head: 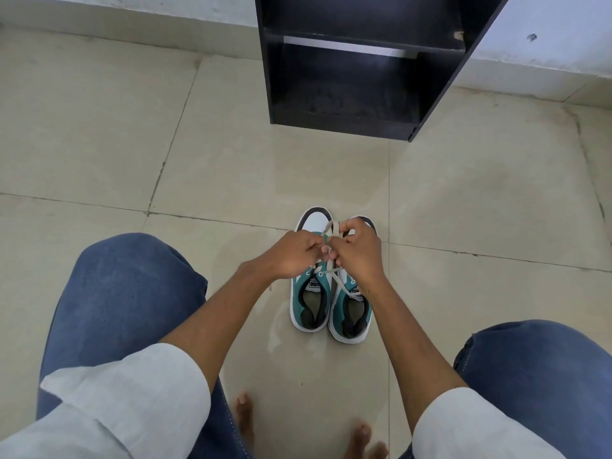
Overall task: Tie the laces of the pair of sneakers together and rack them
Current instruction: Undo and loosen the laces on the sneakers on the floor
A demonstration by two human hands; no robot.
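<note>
Two teal and white sneakers stand side by side on the tiled floor, toes pointing away from me: the left sneaker (309, 304) and the right sneaker (351, 318). Their pale laces (332, 228) cross above the tongues. My left hand (291, 255) and my right hand (359, 250) meet over the shoes, and each one pinches a strand of lace. The hands hide the middle of both sneakers. A black shoe rack (357, 67) with open shelves stands against the wall straight ahead.
My knees in blue jeans frame the shoes at left (126, 293) and right (536, 366). My bare toes (245, 412) show at the bottom. Beige floor tiles (265, 167) lie between the sneakers and the rack. A white wall runs along the back.
</note>
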